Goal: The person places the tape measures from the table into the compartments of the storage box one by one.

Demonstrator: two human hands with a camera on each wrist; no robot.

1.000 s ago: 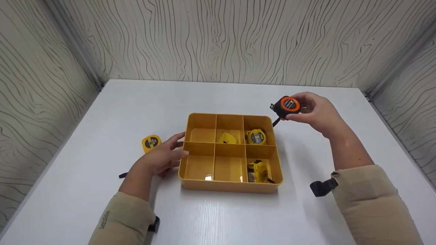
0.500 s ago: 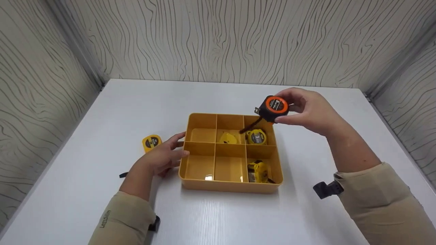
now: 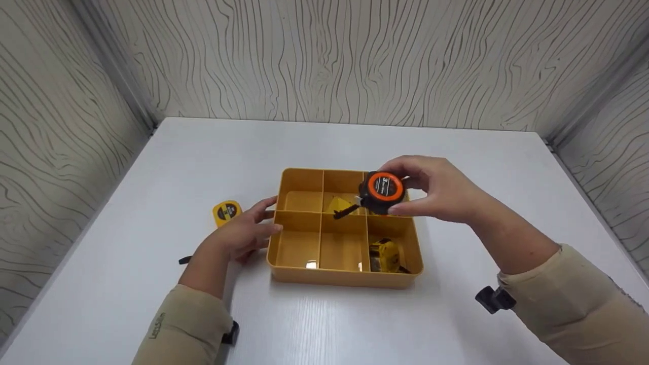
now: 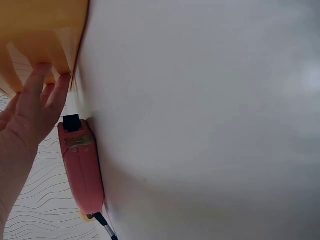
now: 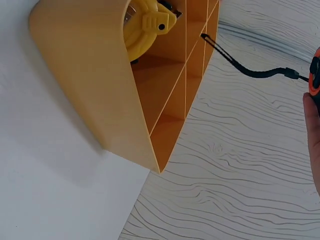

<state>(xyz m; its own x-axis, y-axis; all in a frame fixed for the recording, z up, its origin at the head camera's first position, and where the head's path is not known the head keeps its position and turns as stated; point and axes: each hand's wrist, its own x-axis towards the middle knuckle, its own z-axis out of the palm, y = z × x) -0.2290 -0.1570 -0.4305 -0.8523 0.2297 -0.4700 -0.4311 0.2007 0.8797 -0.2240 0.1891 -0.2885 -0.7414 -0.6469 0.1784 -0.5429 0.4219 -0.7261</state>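
Note:
My right hand (image 3: 440,191) grips a black tape measure (image 3: 385,186) with an orange ring, over the back right of the tan divided box (image 3: 345,278). Its black wrist strap (image 5: 250,73) hangs toward the middle compartments. My left hand (image 3: 242,234) rests against the box's left side, fingers fairly straight on the outer wall and thumb at the rim. A yellow tape measure (image 3: 386,255) lies in the front right compartment. Another yellow case (image 3: 338,204) sits in the back middle one. The back right compartment is mostly hidden by the held tape measure.
On the white table (image 3: 324,324), left of the box, lies a yellow tape measure (image 3: 226,212). A red tape measure (image 4: 82,165) with a dark strap lies under my left hand. Wood-patterned walls (image 3: 324,61) stand behind and at both sides.
My right hand has carried the black and orange tape measure leftward and down, from beyond the box's right back corner to over its back right compartment. The left hand has stayed in place.

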